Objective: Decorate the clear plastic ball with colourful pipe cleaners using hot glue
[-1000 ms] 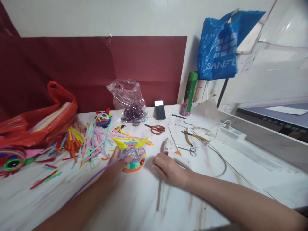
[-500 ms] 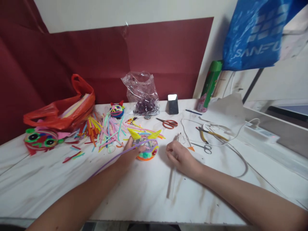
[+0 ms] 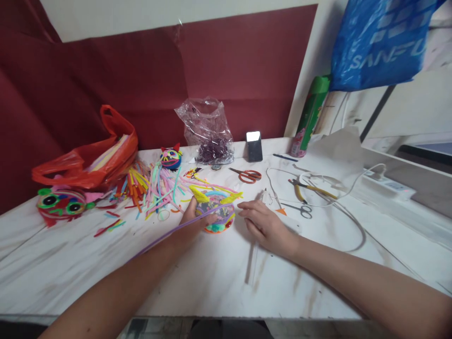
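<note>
Left hand (image 3: 190, 221) clamped on ball (image 3: 218, 220), purple pipe cleaner (image 3: 169, 235) across wrist. Right hand (image 3: 264, 228) fingers spread, just beside ball. Pipe cleaner heap (image 3: 151, 188) crowds behind, toward tabletop's back edge; scissors (image 3: 247, 175), pliers (image 3: 312, 189) right.

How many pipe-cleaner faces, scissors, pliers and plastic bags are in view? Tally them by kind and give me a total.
Pipe-cleaner faces: 3 (yellow-eared face in the left hand, cat face, red face)
Scissors: 2 (red-handled scissors, small silver scissors)
Pliers: 1 (yellow-handled pliers)
Plastic bags: 3 (red bag, clear bag, blue bag)
Total: 9
</note>
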Available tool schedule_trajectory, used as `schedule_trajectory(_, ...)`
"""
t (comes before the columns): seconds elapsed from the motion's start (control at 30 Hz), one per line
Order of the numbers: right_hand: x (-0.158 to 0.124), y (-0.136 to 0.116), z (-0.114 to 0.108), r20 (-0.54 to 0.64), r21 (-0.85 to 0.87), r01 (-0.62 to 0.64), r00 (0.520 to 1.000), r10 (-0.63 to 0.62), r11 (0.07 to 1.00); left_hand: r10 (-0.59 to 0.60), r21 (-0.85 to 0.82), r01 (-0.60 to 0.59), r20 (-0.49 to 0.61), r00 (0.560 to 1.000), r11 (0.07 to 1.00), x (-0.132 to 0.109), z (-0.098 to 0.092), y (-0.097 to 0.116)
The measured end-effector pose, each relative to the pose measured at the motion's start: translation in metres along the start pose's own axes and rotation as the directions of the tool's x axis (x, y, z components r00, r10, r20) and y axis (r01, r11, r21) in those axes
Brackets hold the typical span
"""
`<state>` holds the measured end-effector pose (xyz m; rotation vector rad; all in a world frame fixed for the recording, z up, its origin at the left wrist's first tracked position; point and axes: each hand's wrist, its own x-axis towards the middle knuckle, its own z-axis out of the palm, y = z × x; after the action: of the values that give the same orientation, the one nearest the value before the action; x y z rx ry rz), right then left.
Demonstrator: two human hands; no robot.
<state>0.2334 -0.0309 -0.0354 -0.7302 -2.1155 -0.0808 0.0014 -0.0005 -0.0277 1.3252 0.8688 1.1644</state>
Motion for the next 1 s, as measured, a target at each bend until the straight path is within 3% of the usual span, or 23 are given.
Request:
schedule_trajectory(0.43,0.0016,-0.0011,0.0017,0.032,-0.012,0.095,0.995,-0.094,0.995,0.008,-0.022,-0.007,0.048,0.999,1.000,0.0012,0.0009,0.0009)
schedule_trajectory(0.7,-0.0003,0.0004,0.0034,0.079,-0.017,0.044,0.996,-0.043,0.999,0.015,-0.041,-0.011,0.089,0.996,0.999,0.0016,0.0012,0.0009)
schedule_trajectory(1.0,0.0015,-0.0033,0.0020,0.043,0.027,0.064,0.997,-0.065,0.998,0.031,-0.057,-0.026,0.082,0.996,0.998,0.0000,0.0043,0.0014)
